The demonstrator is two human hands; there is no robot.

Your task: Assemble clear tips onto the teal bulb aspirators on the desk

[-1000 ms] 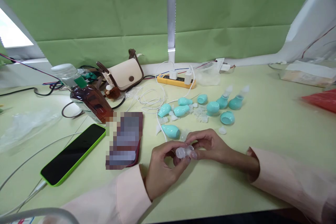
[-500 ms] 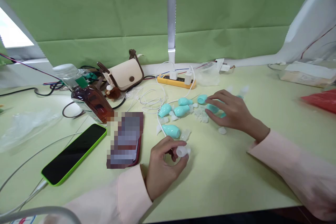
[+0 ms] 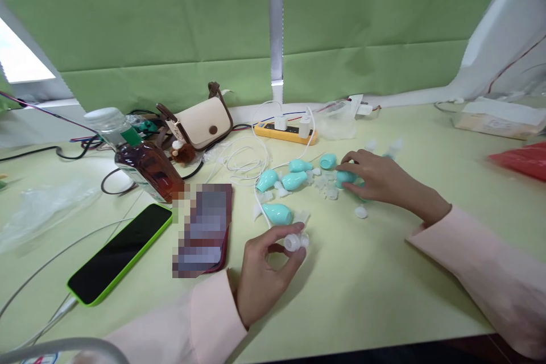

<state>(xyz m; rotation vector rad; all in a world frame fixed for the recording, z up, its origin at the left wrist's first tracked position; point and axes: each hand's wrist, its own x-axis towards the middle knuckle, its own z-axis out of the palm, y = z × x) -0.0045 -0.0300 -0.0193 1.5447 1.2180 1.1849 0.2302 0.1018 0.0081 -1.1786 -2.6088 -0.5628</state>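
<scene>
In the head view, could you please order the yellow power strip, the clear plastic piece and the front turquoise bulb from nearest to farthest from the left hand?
From the left hand:
1. Clear plastic piece: between its fingertips.
2. Front turquoise bulb: on the table just beyond the hand.
3. Yellow power strip: at the back, by the curtain.

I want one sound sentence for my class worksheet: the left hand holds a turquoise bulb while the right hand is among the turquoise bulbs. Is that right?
The thing in the left hand is wrong: the head view shows it holding a translucent plastic piece. The right hand is indeed among the turquoise bulbs.
</scene>
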